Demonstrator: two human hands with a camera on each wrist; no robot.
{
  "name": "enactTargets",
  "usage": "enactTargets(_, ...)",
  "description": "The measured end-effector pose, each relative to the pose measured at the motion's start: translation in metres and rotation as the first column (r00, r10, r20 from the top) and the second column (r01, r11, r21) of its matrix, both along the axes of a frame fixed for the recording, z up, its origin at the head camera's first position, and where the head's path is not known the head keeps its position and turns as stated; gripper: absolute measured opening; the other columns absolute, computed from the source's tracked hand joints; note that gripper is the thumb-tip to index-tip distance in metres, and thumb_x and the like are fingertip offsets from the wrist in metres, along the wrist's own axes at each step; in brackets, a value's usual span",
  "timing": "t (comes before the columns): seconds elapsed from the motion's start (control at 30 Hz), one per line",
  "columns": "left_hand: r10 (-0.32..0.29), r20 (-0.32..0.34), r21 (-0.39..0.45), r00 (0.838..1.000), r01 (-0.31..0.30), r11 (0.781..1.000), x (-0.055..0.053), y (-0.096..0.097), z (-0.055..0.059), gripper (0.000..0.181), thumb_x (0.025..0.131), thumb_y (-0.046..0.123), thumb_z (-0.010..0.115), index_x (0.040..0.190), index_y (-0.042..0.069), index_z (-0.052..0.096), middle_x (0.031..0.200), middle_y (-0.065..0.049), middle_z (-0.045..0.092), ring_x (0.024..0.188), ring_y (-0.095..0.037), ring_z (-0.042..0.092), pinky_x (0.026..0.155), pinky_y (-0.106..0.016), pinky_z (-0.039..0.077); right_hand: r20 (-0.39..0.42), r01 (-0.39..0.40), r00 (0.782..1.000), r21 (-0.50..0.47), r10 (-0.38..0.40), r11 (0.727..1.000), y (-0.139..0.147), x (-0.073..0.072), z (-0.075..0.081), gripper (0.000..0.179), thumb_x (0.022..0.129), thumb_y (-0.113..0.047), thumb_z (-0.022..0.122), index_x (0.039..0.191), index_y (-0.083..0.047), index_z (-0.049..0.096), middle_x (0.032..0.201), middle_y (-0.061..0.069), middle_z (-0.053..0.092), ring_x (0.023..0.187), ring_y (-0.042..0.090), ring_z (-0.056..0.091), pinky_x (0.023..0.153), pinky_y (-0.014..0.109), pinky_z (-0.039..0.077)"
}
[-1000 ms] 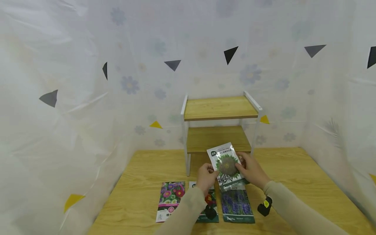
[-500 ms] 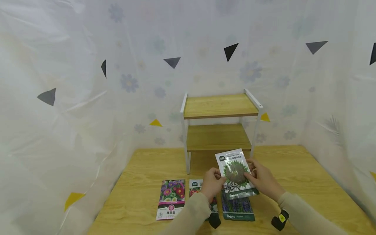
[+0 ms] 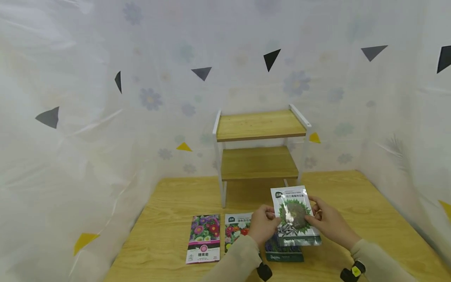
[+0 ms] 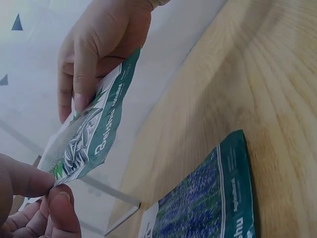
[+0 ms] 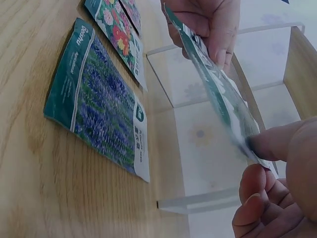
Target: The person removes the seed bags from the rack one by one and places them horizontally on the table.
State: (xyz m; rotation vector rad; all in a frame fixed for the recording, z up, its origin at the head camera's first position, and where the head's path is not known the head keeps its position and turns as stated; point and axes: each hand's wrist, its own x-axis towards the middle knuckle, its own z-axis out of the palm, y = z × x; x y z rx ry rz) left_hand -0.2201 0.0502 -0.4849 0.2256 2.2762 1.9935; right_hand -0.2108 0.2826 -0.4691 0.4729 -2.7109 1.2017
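Both hands hold up a sunflower seed packet above the table, its printed front toward the head camera. My left hand pinches its left edge, thumb in front. At the right edge my right hand pinches it between thumb and fingers. Beneath it lies a seed packet with purple flowers, partly covered in the head view. Left of that lies a packet with mixed red and white flowers, partly hidden by the left forearm. A pink-banded daisy packet lies farthest left.
A two-tier wooden shelf with white side frames stands behind the hands on the wooden table. A pale flowered sheet with dark and yellow triangles hangs around the table.
The hands have moved the sunflower packet right and a little lower, and it now stands more upright. More of the mixed-flower packet shows as the left arm shifted right.
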Motion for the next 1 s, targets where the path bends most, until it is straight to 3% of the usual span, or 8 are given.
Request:
enactTargets(0.33, -0.033, 0.006, -0.032, 0.999, 0.034, 0.999, 0.009, 0.024, -0.002, 0.017, 0.091, 0.009, 0.066, 0.105, 0.013, 0.057, 0.081, 0.001, 0.052, 0.059, -0.012, 0.05, 0.053, -0.028, 0.044, 0.089, 0.037, 0.995, -0.024, -0.035, 0.999, 0.021, 0.014, 0.002, 0.066, 0.091, -0.024, 0.067, 0.141, 0.003, 0.034, 0.087, 0.007, 0.052, 0.059, 0.01, 0.047, 0.05, 0.028, 0.041)
enactTargets(0.5, -0.036, 0.017, -0.056, 0.999, 0.036, 0.998, 0.012, 0.036, -0.006, 0.017, 0.091, 0.013, 0.066, 0.105, 0.017, 0.057, 0.076, 0.002, 0.054, 0.055, -0.013, 0.05, 0.053, -0.028, 0.042, 0.077, 0.07, 0.994, 0.045, -0.073, 0.997, 0.031, 0.018, -0.002, 0.068, 0.093, -0.033, 0.064, 0.142, 0.003, 0.034, 0.085, 0.005, 0.05, 0.057, 0.009, 0.046, 0.049, 0.028, 0.039)
enactTargets(0.7, -0.022, 0.031, -0.107, 0.999, 0.026, 0.994, 0.014, 0.049, -0.014, 0.018, 0.09, 0.012, 0.067, 0.107, 0.013, 0.062, 0.075, 0.006, 0.053, 0.058, -0.009, 0.051, 0.059, -0.027, 0.044, 0.081, 0.106, 0.99, 0.109, -0.115, 0.988, 0.04, 0.018, -0.011, 0.073, 0.09, -0.04, 0.066, 0.14, 0.005, 0.036, 0.08, 0.004, 0.048, 0.061, 0.009, 0.047, 0.051, 0.027, 0.04)
enactTargets(0.87, 0.001, 0.027, -0.208, 1.0, 0.005, 0.978, 0.014, 0.059, -0.019, 0.027, 0.085, 0.014, 0.073, 0.111, 0.011, 0.066, 0.076, 0.009, 0.052, 0.065, -0.004, 0.049, 0.066, -0.027, 0.045, 0.111, 0.114, 0.985, 0.144, -0.13, 0.983, 0.043, 0.017, -0.016, 0.075, 0.089, -0.042, 0.066, 0.139, 0.006, 0.037, 0.081, 0.004, 0.049, 0.064, 0.011, 0.048, 0.052, 0.027, 0.04)
enactTargets(1.0, 0.003, 0.024, -0.231, 1.0, 0.002, 0.973, 0.015, 0.063, -0.021, 0.032, 0.081, 0.015, 0.077, 0.111, 0.011, 0.066, 0.075, 0.006, 0.05, 0.062, -0.006, 0.046, 0.06, -0.027, 0.042, 0.13, 0.119, 0.982, 0.15, -0.139, 0.981, 0.044, 0.016, -0.018, 0.076, 0.089, -0.043, 0.066, 0.139, 0.006, 0.037, 0.082, 0.004, 0.049, 0.065, 0.012, 0.048, 0.051, 0.027, 0.04)
